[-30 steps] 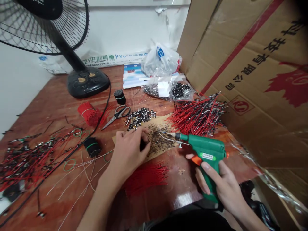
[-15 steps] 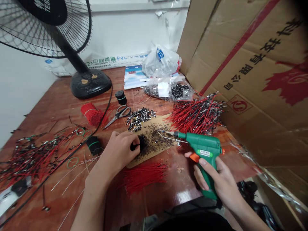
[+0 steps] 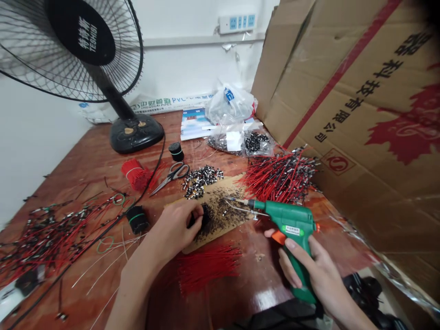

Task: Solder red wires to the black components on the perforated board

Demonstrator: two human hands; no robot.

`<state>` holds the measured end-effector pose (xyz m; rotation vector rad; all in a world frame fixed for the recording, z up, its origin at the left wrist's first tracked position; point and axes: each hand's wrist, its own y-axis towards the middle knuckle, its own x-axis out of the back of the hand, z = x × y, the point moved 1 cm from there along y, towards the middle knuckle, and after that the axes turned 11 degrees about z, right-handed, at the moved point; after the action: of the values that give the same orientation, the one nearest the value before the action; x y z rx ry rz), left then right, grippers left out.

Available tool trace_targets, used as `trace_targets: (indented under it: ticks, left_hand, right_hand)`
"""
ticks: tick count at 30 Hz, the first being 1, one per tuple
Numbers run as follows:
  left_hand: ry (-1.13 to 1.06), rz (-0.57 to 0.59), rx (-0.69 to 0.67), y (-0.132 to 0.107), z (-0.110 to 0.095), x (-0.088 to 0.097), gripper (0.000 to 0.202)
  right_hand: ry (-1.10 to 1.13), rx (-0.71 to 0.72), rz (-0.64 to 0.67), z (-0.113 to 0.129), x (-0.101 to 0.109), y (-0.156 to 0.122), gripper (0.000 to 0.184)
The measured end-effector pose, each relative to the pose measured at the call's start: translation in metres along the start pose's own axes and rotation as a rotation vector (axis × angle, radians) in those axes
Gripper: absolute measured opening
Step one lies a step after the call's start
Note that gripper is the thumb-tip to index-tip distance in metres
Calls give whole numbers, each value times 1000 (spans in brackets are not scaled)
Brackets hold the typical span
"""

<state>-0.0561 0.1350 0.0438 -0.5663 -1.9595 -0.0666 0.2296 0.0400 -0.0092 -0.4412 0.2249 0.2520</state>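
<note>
My left hand (image 3: 175, 230) is shut on a small black bundle (image 3: 205, 216), probably wire ends, above the left part of a brown board (image 3: 223, 220) strewn with dark specks. My right hand (image 3: 309, 270) grips the handle of a green soldering gun (image 3: 292, 220). Its thin metal tip (image 3: 237, 201) points left and hangs just above the board. A bundle of red wires (image 3: 206, 268) lies below the board, between my hands. A heap of red wires with metal ends (image 3: 282, 176) lies beyond the gun.
Loose metal connectors (image 3: 202, 181), scissors (image 3: 173, 173) and a black bundle with a green band (image 3: 137, 219) lie near the board. Red wires (image 3: 51, 238) spread left. A fan (image 3: 79, 46) stands at back left; a cardboard box wall (image 3: 354, 105) rises right.
The view has tilted upward, so the table sits lower in the frame and more wall shows. My left hand has shifted slightly on the black bundle. The soldering gun stays in my right hand.
</note>
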Motion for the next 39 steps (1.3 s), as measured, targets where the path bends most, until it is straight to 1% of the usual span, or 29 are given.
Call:
trace_targets:
  ticks: [3,5,6,9,11,14,16,18,22,28,33,39]
  left_hand:
    - [-115,-23,-57,0,-5,-4,18]
    - [-115,-62,-99,2,-10,-10,19]
    - [-110,-78,-98,4,-13,-13,18]
    - [-80,-85,-48,10,-22,-26,20]
    - [-36,-103,-5,13,-27,-32,21]
    - [6,-99,69,17,-34,-39,22]
    - [35,-81,104,19,-38,-43,23]
    - [86,-87,116,20,-40,-46,25]
    - [161,-114,91,22,-39,-52,27]
    - [185,-100,75,25,-36,-55,23]
    - [211,-141,48,25,-36,-54,23]
    - [192,-137,20,24,-36,-54,22]
  right_hand:
    - [57,8,24,-4,2,2,68]
    - [93,-2,39,-6,2,3,70]
    - [100,-1,43,-6,2,4,72]
    - [65,15,32,-7,3,3,76]
    - [-9,21,-7,-8,4,-2,74]
    - [-148,-30,-91,-8,5,-15,68]
    - [-190,-73,-134,-7,5,-24,67]
    - [-194,-95,-151,-6,4,-31,68]
    - [-214,-102,-148,-6,5,-37,68]
    - [-225,-173,-139,-12,11,-40,60]
    - [-244,-172,-155,-18,11,-45,56]
    - [-235,-170,-152,-19,10,-46,55]
